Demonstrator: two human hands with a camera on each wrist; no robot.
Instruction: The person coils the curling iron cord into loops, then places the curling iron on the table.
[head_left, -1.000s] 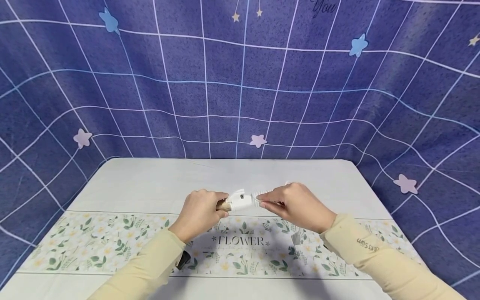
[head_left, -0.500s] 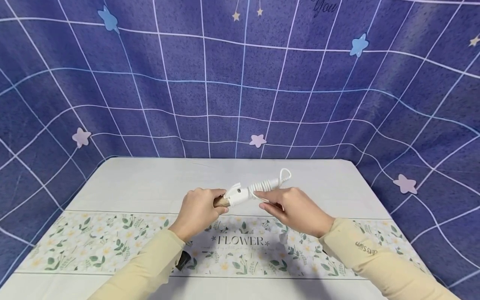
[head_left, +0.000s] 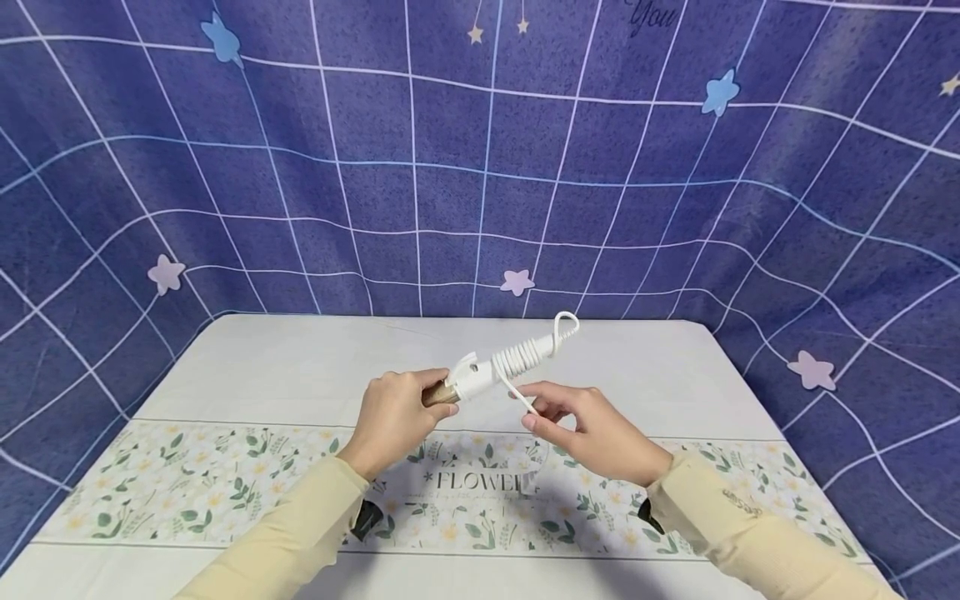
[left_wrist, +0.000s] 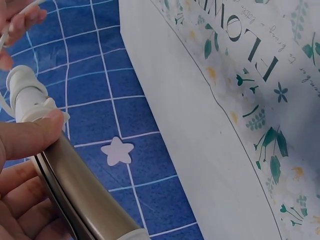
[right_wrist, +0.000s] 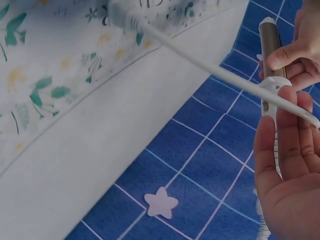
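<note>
In the head view a curling iron [head_left: 472,377] with a white handle and bronze barrel tilts up to the right above the table. My left hand [head_left: 393,417] grips its barrel [left_wrist: 82,185], thumb by the white clamp lever. White cord [head_left: 517,358] is coiled several times round the handle, with a loop standing at its end. From the coils a free stretch runs down to my right hand [head_left: 592,425], whose bent fingers hold the cord loosely. The right wrist view has this cord [right_wrist: 215,70] crossing the fingers [right_wrist: 290,135]; a blurred white plug [right_wrist: 125,17] hangs at its end.
A white table [head_left: 315,350] with a flower-printed band lies beneath both hands. Blue cloth [head_left: 450,200] with grid lines and stars hangs behind and along the sides.
The curling iron has tilted up, its handle end rising and coming into view. My right hand has dropped away from the handle, drawing a stretch of cord down, and its fingers have spread.
</note>
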